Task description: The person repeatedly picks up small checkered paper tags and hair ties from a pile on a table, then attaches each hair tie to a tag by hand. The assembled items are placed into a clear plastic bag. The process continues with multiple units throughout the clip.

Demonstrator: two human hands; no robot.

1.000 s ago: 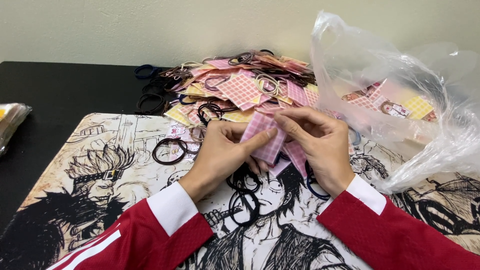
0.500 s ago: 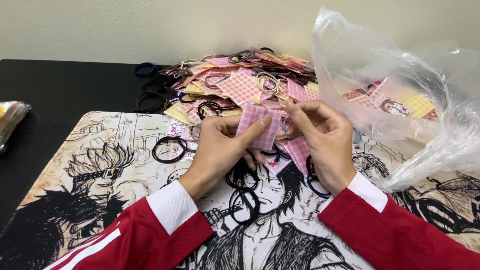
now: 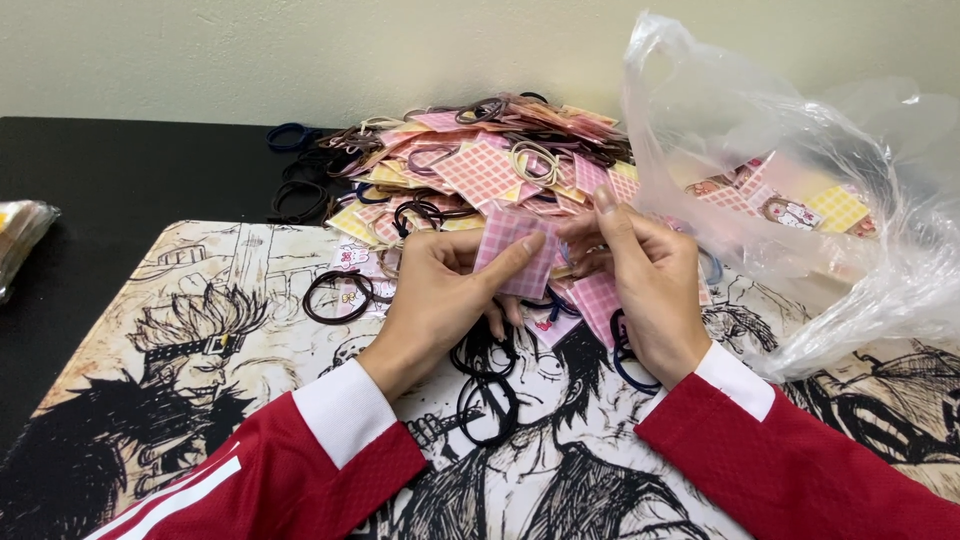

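Hands meet just in front of the heap of checked cards and hair ties (image 3: 500, 160), low over the printed mat (image 3: 200, 330); the left hand (image 3: 440, 295) pinches a pink checked card (image 3: 515, 262) between thumb and fingers, closed on it, with the card upright and facing the camera; the right hand (image 3: 650, 290) is curled narrow beside the card's right edge, its fingertips bunched as if on something small, but what they grip is hidden behind the fingers and I cannot tell whether it is a tie.

Judging from this, the step in hand is fitting a tie to the card; to do it well the left thumb should press flat near the card's lower corner, so the thin card does not buckle; the right fingers would best work at the card's edge nearest them and pull evenly, since a stretched tie can snap off and flick the card away.

Black hair ties (image 3: 485, 390) lie loose on the mat below the card; another black ring (image 3: 338, 296) lies left of it; a clear plastic bag (image 3: 800, 200) with more cards inside sits open right of the heap, near enough for the right sleeve to snag; the black table (image 3: 120, 180) shows beyond the mat.
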